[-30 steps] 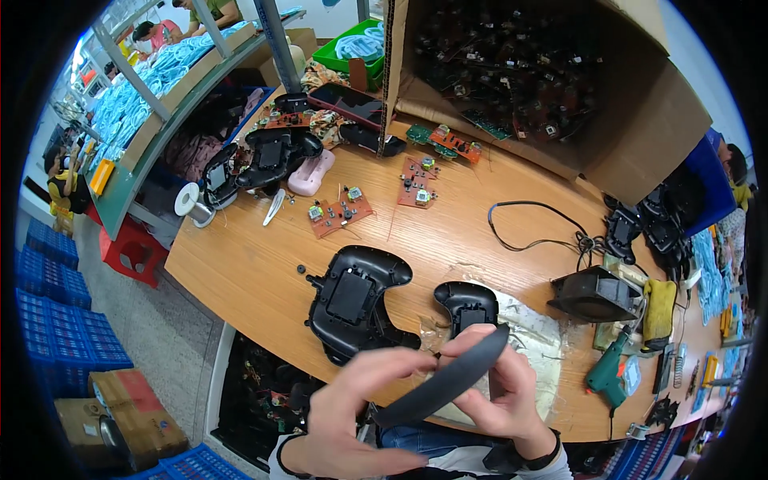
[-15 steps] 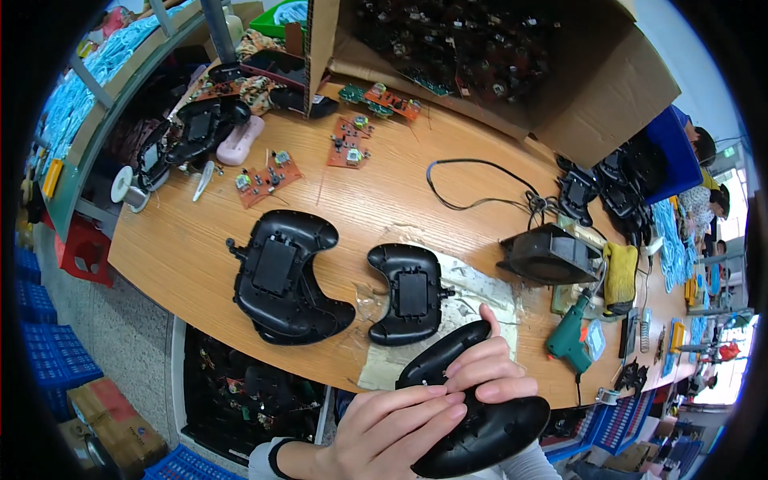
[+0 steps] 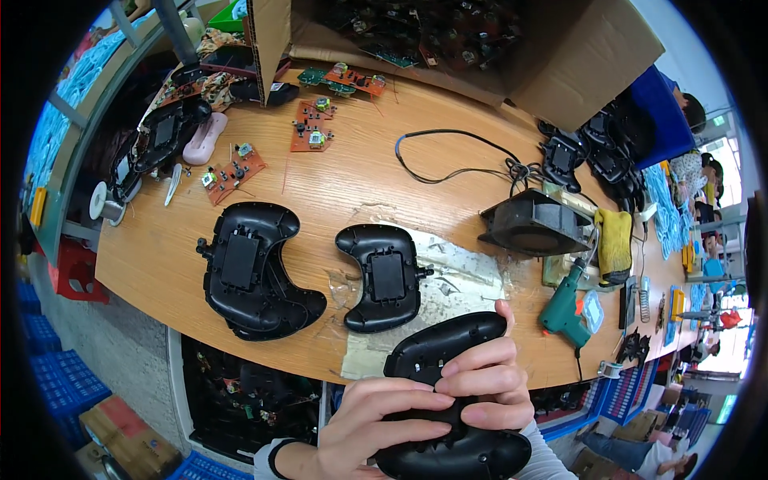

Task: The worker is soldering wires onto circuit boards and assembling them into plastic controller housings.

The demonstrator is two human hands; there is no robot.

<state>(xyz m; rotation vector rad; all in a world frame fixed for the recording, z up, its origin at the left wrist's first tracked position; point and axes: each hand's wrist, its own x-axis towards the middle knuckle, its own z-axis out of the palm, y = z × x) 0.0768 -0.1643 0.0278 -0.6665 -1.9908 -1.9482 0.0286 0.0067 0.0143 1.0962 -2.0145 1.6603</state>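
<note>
A black game controller shell (image 3: 448, 344) is held between both hands at the table's near edge. My left hand (image 3: 384, 420) lies across its middle, fingertips pressed onto it. My right hand (image 3: 490, 384) grips it from the right, fingers bent over the middle and one digit sticking up behind the far end. What the fingertips press is hidden. Just beyond lies another black controller shell (image 3: 387, 276) with a square block in its middle, partly on a pale worn sheet (image 3: 456, 276). To its left, more controller shells (image 3: 240, 260) are stacked.
Orange circuit boards (image 3: 234, 174) lie at the left, near a solder wire spool (image 3: 108, 204). A cardboard box (image 3: 592, 60) of boards stands at the back. Right are a black fan (image 3: 536, 224), a green glue gun (image 3: 566, 308), a yellow cloth (image 3: 614, 248) and a black cable (image 3: 448, 132).
The held shell has tilted, showing more of its far lobe. My left fingers have shifted across its middle. The table scene has slid left and slightly up in view.
</note>
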